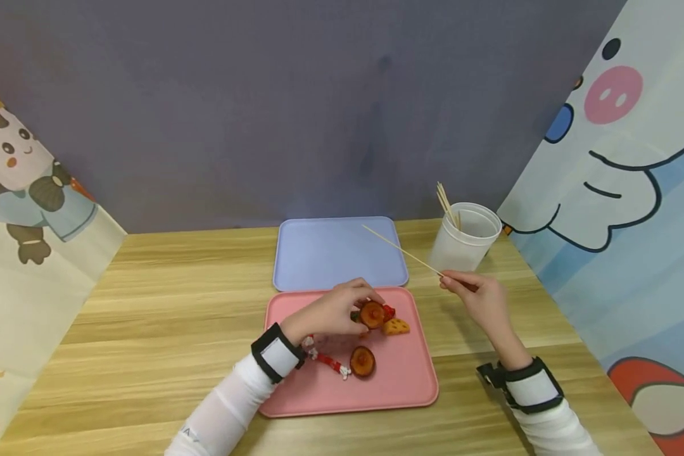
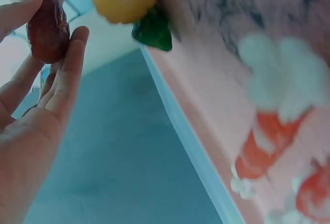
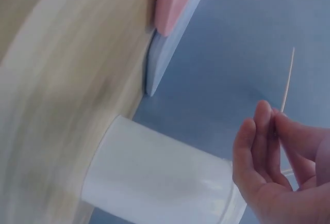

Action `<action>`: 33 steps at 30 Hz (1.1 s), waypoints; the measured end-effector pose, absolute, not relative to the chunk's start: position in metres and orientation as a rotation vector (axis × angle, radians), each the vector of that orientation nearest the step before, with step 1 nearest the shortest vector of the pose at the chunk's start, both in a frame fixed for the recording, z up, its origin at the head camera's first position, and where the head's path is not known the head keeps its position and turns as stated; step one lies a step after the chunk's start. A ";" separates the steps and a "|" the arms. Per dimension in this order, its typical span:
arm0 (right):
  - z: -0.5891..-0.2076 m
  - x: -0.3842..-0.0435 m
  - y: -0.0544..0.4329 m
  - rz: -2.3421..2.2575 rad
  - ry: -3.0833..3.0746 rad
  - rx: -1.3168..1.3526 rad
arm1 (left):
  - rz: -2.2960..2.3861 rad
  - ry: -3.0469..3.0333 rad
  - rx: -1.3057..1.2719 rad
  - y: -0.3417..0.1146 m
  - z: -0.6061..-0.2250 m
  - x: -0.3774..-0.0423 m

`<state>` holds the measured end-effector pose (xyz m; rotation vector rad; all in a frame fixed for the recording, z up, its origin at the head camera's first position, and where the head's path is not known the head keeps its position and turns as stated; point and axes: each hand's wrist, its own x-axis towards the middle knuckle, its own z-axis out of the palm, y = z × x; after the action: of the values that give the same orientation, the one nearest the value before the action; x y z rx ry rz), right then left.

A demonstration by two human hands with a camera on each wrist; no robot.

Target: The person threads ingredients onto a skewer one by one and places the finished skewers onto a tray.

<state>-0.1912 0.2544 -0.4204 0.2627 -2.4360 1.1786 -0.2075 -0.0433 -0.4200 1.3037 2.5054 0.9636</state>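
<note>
Over the pink tray [image 1: 387,389], my left hand [image 1: 333,310] holds a brown toy mushroom [image 1: 372,315] between thumb and fingers. The left wrist view shows this mushroom [image 2: 47,33] edge-on at the fingertips. To the right of the tray, my right hand [image 1: 483,303] pinches a thin bamboo skewer [image 1: 401,249] near one end. Its other end points left and away over the blue tray [image 1: 330,253]. On the pink tray lie a second mushroom [image 1: 363,361], a red-and-white piece [image 1: 332,363] and a yellow spotted piece [image 1: 396,326]. Fingers partly hide other pieces.
A white cup [image 1: 458,253] with several skewers [image 1: 446,204] stands at the back right, just beyond my right hand. Behind the pink tray, the blue tray reaches close to the grey back wall [image 1: 234,126]. Printed curtains [image 1: 621,209] flank the wooden table [image 1: 165,304].
</note>
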 end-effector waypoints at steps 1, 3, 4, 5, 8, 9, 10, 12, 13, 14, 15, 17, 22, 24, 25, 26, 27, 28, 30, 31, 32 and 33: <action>-0.420 -0.191 0.253 1.198 -2.431 0.271 | 1.000 2.509 1.287 -0.047 -0.419 -0.209; -0.418 -0.192 0.252 1.216 -2.426 0.279 | 1.070 2.513 1.255 -0.053 -0.416 -0.210; -0.417 -0.191 0.251 1.220 -2.425 0.280 | 1.107 2.512 1.241 -0.056 -0.415 -0.211; -0.416 -0.191 0.249 1.218 -2.424 0.280 | 1.142 2.512 1.227 -0.058 -0.414 -0.212; -0.412 -0.191 0.245 1.185 -2.429 0.281 | 1.237 2.507 1.178 -0.067 -0.411 -0.215; -0.411 -0.191 0.244 1.188 -2.427 0.284 | 1.278 2.495 1.167 -0.069 -0.410 -0.216; -0.410 -0.191 0.243 1.192 -2.425 0.286 | 1.320 2.480 1.152 -0.072 -0.408 -0.217; -0.408 -0.191 0.240 1.215 -2.417 0.293 | 1.405 2.453 1.121 -0.077 -0.406 -0.219; -0.408 -0.191 0.239 1.232 -2.413 0.293 | 1.453 2.439 1.106 -0.079 -0.406 -0.220; -0.407 -0.191 0.237 1.253 -2.410 0.295 | 1.506 2.423 1.086 -0.081 -0.405 -0.221; -0.407 -0.191 0.236 1.272 -2.406 0.297 | 1.564 2.397 1.068 -0.083 -0.404 -0.221; -0.405 -0.191 0.234 1.306 -2.400 0.306 | 1.678 2.354 1.026 -0.087 -0.403 -0.223; -0.402 -0.189 0.229 1.368 -2.393 0.321 | 1.972 2.228 0.953 -0.096 -0.400 -0.226; -0.400 -0.189 0.227 1.362 -2.397 0.320 | 2.095 2.172 0.925 -0.098 -0.399 -0.226; -0.399 -0.188 0.226 1.363 -2.397 0.325 | 2.155 2.144 0.909 -0.099 -0.398 -0.226; -0.398 -0.188 0.226 1.365 -2.394 0.332 | 2.214 2.113 0.889 -0.100 -0.397 -0.226; -0.397 -0.187 0.225 1.374 -2.388 0.342 | 2.268 2.085 0.873 -0.101 -0.396 -0.226; -0.392 -0.184 0.222 1.391 -2.387 0.347 | 2.316 2.064 0.853 -0.102 -0.396 -0.227; -0.383 -0.179 0.217 1.423 -2.377 0.369 | 2.415 2.000 0.836 -0.103 -0.395 -0.228; -0.381 -0.178 0.215 1.437 -2.369 0.380 | 2.459 1.969 0.831 -0.103 -0.394 -0.229; -0.379 -0.177 0.214 1.446 -2.363 0.388 | 2.505 1.932 0.830 -0.104 -0.394 -0.229; -0.377 -0.177 0.212 1.450 -2.361 0.393 | 2.551 1.894 0.834 -0.104 -0.393 -0.230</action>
<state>-0.1766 0.2124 -0.3774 0.3927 -2.3606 1.4496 -0.2302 -0.1038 -0.3934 0.8343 1.8936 2.5508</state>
